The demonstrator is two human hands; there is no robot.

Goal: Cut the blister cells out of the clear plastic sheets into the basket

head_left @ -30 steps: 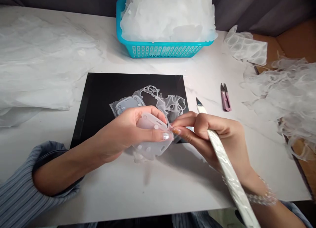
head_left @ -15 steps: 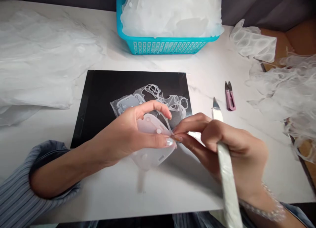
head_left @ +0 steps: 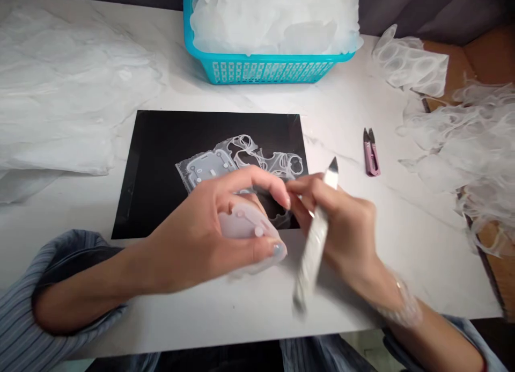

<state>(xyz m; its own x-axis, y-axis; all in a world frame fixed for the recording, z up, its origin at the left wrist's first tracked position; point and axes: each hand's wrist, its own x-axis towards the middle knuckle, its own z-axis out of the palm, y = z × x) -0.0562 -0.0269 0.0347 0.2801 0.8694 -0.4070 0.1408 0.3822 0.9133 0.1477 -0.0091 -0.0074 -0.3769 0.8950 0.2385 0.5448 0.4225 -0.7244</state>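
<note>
My left hand (head_left: 201, 230) is closed on a translucent silicone piece (head_left: 245, 221) with small raised knobs, gripped by the thumb below and fingers behind. Its index finger arches over the piece. My right hand (head_left: 346, 219) grips a craft knife (head_left: 314, 240) with a white wrapped handle, the blade pointing up and away. The right fingertips are pinched together close to the left index fingertip; whatever they pinch is hidden. Beyond the hands, a flat silicone piece still in its sheet (head_left: 209, 165) and a tangle of thin trimmings (head_left: 277, 162) lie on a black mat (head_left: 156, 162).
A blue basket (head_left: 273, 58) heaped with translucent pieces stands at the back. Pink thread snips (head_left: 372, 154) lie to the right. Cloudy sheets (head_left: 68, 98) are piled on the left; cut scraps (head_left: 478, 141) spread at the right around a cardboard box (head_left: 494, 55).
My right hand has shifted left and turned, so the knife now leans across the fingers. The silicone piece has tilted in my left hand, with the thumb slightly lower.
</note>
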